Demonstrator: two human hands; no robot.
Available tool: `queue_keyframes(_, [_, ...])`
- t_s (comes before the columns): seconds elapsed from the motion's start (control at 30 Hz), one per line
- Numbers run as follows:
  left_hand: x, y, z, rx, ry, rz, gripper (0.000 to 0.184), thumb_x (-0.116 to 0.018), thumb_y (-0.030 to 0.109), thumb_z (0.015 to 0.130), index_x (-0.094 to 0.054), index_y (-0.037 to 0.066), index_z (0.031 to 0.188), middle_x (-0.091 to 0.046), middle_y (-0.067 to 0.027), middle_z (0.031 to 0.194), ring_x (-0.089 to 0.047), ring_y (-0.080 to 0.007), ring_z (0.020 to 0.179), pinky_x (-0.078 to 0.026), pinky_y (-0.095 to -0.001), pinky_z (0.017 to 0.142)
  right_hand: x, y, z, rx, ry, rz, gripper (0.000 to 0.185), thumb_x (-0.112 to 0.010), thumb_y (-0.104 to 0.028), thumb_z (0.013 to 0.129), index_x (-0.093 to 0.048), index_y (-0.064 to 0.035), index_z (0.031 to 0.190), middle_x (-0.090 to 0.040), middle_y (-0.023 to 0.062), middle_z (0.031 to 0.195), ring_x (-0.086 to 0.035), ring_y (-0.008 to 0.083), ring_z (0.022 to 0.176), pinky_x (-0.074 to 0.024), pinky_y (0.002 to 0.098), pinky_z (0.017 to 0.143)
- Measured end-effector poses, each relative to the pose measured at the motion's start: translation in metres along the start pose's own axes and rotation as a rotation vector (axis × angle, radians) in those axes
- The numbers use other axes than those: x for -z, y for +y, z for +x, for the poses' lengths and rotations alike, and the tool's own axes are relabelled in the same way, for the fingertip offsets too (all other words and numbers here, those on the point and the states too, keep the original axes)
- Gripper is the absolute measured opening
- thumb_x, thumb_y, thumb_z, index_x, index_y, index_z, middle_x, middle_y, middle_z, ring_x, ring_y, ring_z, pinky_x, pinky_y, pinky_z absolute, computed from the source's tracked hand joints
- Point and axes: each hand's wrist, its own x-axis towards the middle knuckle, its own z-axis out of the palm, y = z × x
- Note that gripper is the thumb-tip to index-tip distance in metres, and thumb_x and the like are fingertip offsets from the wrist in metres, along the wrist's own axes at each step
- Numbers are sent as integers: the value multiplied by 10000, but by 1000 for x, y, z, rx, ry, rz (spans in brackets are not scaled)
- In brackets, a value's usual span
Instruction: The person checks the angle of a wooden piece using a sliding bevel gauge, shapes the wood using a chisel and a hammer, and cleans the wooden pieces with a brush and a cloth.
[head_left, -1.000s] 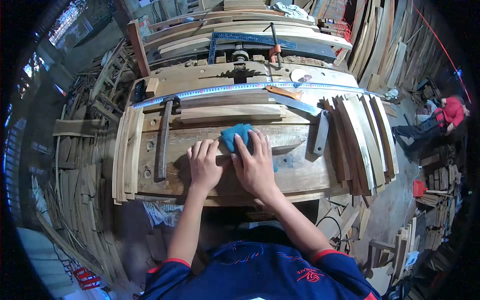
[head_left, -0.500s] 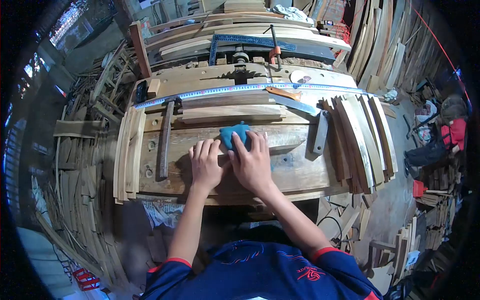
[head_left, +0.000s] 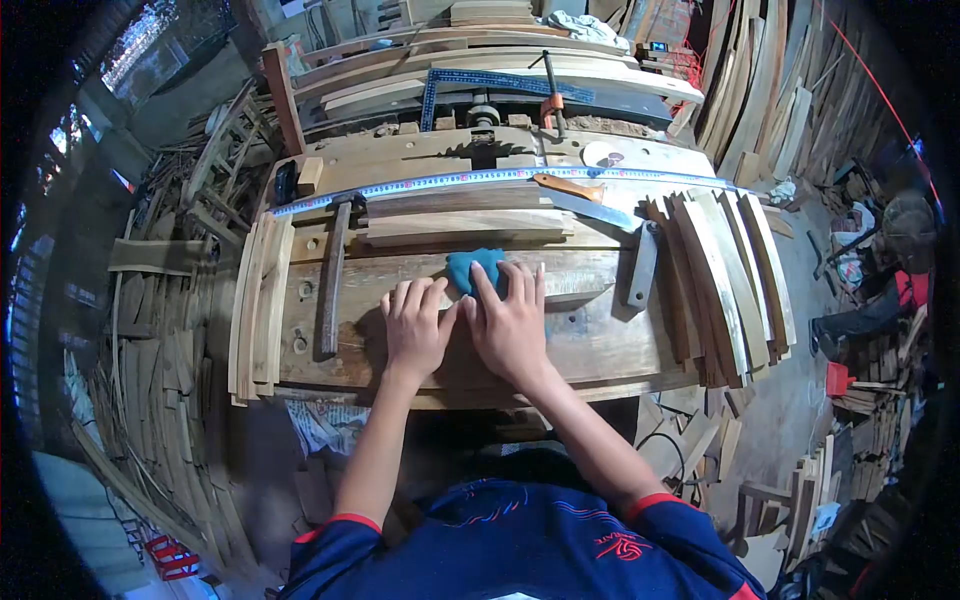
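A short wooden strip [head_left: 580,284] lies across the front of the workbench, its middle hidden by my hands. A crumpled blue cloth [head_left: 474,268] rests on top of it. My right hand [head_left: 510,322] presses the cloth against the strip, index finger on the cloth and the other fingers bent over the wood. Beside it, my left hand [head_left: 415,325] has its fingers curled over the strip's left part, thumb close to the right thumb. Behind the hands are stacked wooden strips [head_left: 465,225], and a hammer [head_left: 336,275] lies to the left.
A tape measure [head_left: 430,183] stretches across the bench [head_left: 400,150]. Near it are a handsaw [head_left: 590,205], a dark-bladed tool [head_left: 643,265] and a blue square [head_left: 510,78]. Wooden slats lie at the left [head_left: 262,305] and right [head_left: 715,285] edges. A person [head_left: 885,300] is at the far right.
The strip and cloth have shifted slightly to the right, and my right hand has moved a little with them. My left hand stays nearly in place. The person at far right has changed posture.
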Motion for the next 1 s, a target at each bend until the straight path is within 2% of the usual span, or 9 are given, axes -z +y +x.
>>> queue_keyframes(0.1, [3,3,1,13,0,-57,429,-606,475,988,-682,105,1192,-648,-89,1094,-579,-300,1070,-377,-456,932,16,19,0,2,-50,-19,454,-633,-306,972,-622,-90,1371,-559,244,1297,-495,419,1286,-244,657,1186])
queue_keyframes(0.27, [6,4,2,14,-1,-74,401,-674,441,944,-680,126,1192,-652,-54,1088,-578,-263,1058,-381,-445,917,41,60,-2,-116,1,-183,420,-633,-296,977,-655,-122,1360,-570,225,1284,-501,397,1280,-194,671,1192])
queue_keyframes(0.53, [8,4,1,10,0,-70,386,-695,422,936,-689,129,1186,-651,-47,1091,-581,-249,1063,-380,-435,914,19,32,-3,-44,-7,-98,438,-645,-285,958,-638,-107,1358,-567,234,1264,-493,406,1272,-210,694,1179])
queue_keyframes(0.67, [9,4,1,23,-15,-80,394,-703,426,929,-697,126,1186,-649,-46,1092,-577,-252,1073,-388,-435,926,34,52,-5,-104,-13,-93,424,-653,-307,956,-661,-137,1344,-574,202,1276,-493,392,1279,-200,682,1187])
queue_keyframes(0.8, [8,5,-1,13,27,-96,405,-720,430,915,-711,123,1178,-649,-44,1099,-571,-258,1089,-394,-440,941,44,64,-4,-139,-5,-201,420,-631,-319,975,-658,-132,1351,-581,212,1262,-487,386,1287,-181,685,1188])
queue_keyframes(1.0, [10,6,-5,19,45,-115,391,-768,402,874,-731,128,1152,-658,-34,1115,-577,-253,1100,-407,-435,957,30,30,-5,-82,-32,-123,438,-648,-320,962,-644,-128,1355,-572,228,1255,-494,405,1265,-209,712,1165])
